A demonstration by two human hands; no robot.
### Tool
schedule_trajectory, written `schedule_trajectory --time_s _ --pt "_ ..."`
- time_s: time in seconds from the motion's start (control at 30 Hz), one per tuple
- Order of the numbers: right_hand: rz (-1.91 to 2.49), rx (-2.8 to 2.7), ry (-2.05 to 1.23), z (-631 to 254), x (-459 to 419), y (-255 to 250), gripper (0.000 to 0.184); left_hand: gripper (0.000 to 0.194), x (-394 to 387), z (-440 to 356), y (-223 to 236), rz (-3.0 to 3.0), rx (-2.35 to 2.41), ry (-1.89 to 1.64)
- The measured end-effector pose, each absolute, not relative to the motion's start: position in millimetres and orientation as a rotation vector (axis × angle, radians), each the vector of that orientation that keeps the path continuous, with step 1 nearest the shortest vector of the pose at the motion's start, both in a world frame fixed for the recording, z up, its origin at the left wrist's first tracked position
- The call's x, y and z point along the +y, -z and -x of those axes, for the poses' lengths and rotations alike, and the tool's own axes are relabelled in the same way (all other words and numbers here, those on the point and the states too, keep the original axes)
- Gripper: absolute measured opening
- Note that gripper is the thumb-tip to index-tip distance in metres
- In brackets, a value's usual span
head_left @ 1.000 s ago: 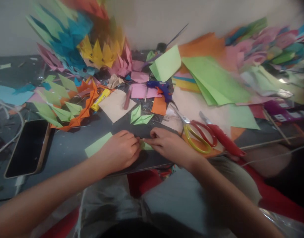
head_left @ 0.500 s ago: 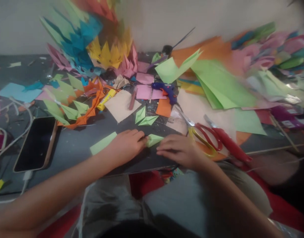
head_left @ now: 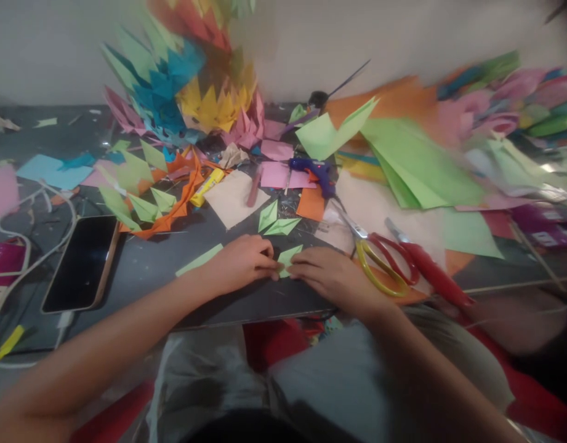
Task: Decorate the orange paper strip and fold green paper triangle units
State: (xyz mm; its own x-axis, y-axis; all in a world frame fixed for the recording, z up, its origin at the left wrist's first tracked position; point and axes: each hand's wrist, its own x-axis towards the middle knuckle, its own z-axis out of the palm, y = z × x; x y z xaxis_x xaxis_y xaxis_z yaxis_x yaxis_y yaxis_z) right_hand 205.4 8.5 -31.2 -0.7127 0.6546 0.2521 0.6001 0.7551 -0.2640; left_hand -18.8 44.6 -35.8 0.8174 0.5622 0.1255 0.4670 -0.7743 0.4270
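Note:
A small folded light-green paper (head_left: 290, 257) lies on the dark table between my two hands. My left hand (head_left: 244, 263) has its fingers curled closed on the paper's left edge. From the other side, my right hand (head_left: 333, 274) reaches in with fingers close together, its fingertips pressing the paper's right edge. The fingertips cover part of the paper. Just beyond are folded green paper pieces (head_left: 281, 224), shaped like pointed leaves. A flat green paper strip (head_left: 200, 259) is partly hidden by my left forearm.
Scissors (head_left: 382, 267) and a red-handled tool (head_left: 433, 271) are right of my hands. Behind lie a blue glue gun (head_left: 317, 172), a yellow tube (head_left: 208, 187) and large green sheets (head_left: 412, 163). A phone (head_left: 82, 261) with a cable and an orange-green paper crown (head_left: 158, 209) are left.
My right hand has moved left, onto the green paper, and the paper has turned so its point tilts upward. The whole view has shifted slightly.

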Motion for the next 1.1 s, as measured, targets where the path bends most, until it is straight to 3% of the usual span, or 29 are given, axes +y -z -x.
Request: schedule_trajectory --time_s 0.23,0.4,0.73,1.1 --pt "1.217 -2.235 -0.715 -191.9 8.3 28.8 0.011 0.016 49.4 19.4 36.6 -2.653 0.716 -0.353" --pt "1.380 -2.085 -0.832 -182.6 10.8 27.2 0.014 0.014 51.6 20.6 38.2 -2.648 0.684 -0.331" --pt "1.485 -2.236 -0.652 -173.6 12.5 28.3 0.020 0.016 43.3 22.4 34.5 -2.773 0.674 -0.308" --pt "1.507 -2.268 -0.570 -183.3 16.7 35.6 0.022 0.032 22.7 20.6 30.5 -2.895 0.765 -0.214"
